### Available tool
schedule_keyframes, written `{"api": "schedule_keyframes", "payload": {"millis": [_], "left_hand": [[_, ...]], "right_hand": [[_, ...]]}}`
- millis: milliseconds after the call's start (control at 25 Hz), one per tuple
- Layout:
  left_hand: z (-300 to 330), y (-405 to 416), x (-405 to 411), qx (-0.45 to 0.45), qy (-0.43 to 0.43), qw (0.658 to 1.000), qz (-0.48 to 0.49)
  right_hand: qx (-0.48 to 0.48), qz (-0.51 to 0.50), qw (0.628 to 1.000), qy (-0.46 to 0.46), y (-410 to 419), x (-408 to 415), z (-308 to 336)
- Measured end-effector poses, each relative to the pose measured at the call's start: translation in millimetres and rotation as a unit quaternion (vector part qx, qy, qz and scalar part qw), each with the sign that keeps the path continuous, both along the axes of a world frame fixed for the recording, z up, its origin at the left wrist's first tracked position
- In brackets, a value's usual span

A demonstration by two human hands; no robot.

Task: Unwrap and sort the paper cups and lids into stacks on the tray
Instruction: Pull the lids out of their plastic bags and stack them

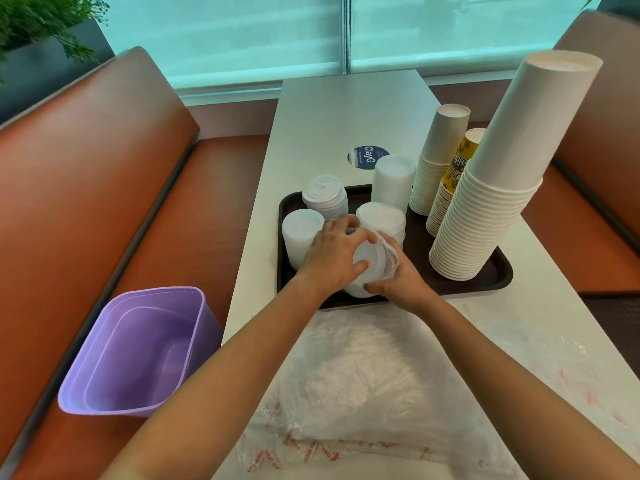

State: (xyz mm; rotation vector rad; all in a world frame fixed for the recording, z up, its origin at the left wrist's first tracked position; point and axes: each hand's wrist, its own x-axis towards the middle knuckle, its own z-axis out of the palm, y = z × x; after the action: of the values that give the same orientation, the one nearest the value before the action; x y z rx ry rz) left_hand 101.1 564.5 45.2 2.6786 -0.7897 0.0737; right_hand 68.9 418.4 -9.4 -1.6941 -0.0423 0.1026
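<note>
On the tray (498,282), cup stacks (485,209) and four lid stacks (301,233) stand sorted, while the left hand (332,254) and right hand (398,275) both grasp a partly wrapped lid stack (370,268) at its near edge; more wrapped lids (363,382) apparently remain.

Paper cups, plastic lids, matt tray.
Cup stacks (485,209) were matt white paper; lids (381,220) translucent smooth plastic; wrap (363,375) thin crinkly film; tray (498,278) dark matt plastic; bin (138,351) glossy lilac plastic.
</note>
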Motion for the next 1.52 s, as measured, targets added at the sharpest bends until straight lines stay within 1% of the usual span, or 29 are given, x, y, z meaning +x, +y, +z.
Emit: {"api": "schedule_keyframes", "payload": {"millis": [80,160,240,280,360,400,480,560,640,760,880,960,1040,1120,1160,1240,1320,1400,1440,1520], "left_hand": [[8.8,0.4,-0.8,-0.066,0.061,0.996,0.003],[17.3,0.7,-1.4,-0.109,0.115,0.987,0.004],[23.5,1.1,-1.8,-0.129,0.126,0.984,0.008],[26.4,1.1,-2.3,-0.135,0.126,0.983,0.012],[31.5,1.3,-2.2,-0.153,0.131,0.979,0.027],[33.7,2.2,-1.8,-0.162,0.134,0.977,0.033],[36.0,4.6,-1.5,-0.157,0.142,0.977,0.033],[34.9,7.3,-1.5,-0.133,0.148,0.980,0.030],[32.5,9.7,-1.3,-0.113,0.143,0.982,0.040],[29.5,12.7,-0.2,-0.071,0.109,0.990,0.047],[29.7,13.6,-1.1,-0.043,0.039,0.998,0.027],[30.9,14.7,-3.6,-0.030,-0.010,0.999,0.005],[30.3,16.2,-3.9,-0.022,-0.082,0.996,-0.015],[30.1,16.2,-3.3,0.017,-0.159,0.987,-0.022],[32.3,15.2,-3.3,0.058,-0.160,0.985,-0.023],[36.8,11.5,-3.7,0.116,-0.105,0.988,-0.017],[39.7,8.5,-5.6,0.093,-0.057,0.994,-0.013],[41.9,6.2,-7.5,0.037,-0.020,0.999,-0.014],[43.4,5.4,-8.0,0.018,-0.002,1.000,-0.017],[45.9,4.6,-7.3,0.008,0.025,0.999,-0.023]], "right_hand": [[0.035,0.032,0.999,-0.002,-8.1,1.9,9.3],[0.078,0.055,0.995,0.007,-13.9,3.4,18.0],[0.134,0.049,0.990,0.015,-13.3,4.3,24.8],[0.189,0.042,0.981,0.018,-11.1,4.3,27.8],[0.303,0.015,0.952,0.034,-5.2,4.4,32.6],[0.333,-0.002,0.942,0.049,-2.3,4.0,34.7],[0.344,-0.030,0.933,0.105,1.3,2.9,33.7],[0.334,-0.021,0.927,0.169,1.4,0.3,29.3],[0.318,-0.003,0.928,0.195,0.0,-1.2,27.6],[0.325,-0.030,0.930,0.169,4.0,0.2,33.8],[0.296,-0.054,0.947,0.115,8.9,5.7,36.0],[0.294,-0.055,0.950,0.088,10.6,9.2,33.7],[0.294,-0.060,0.951,0.080,11.0,11.8,33.3],[0.284,-0.066,0.953,0.086,11.6,13.4,32.1],[0.280,-0.064,0.954,0.089,11.6,13.1,31.4],[0.292,-0.037,0.951,0.092,10.9,12.1,30.5],[0.319,-0.007,0.944,0.088,10.4,10.4,31.9],[0.364,0.018,0.927,0.091,10.5,9.0,32.2],[0.402,0.019,0.910,0.102,10.3,8.7,32.1],[0.468,0.008,0.873,0.134,9.6,8.3,32.4]]}}
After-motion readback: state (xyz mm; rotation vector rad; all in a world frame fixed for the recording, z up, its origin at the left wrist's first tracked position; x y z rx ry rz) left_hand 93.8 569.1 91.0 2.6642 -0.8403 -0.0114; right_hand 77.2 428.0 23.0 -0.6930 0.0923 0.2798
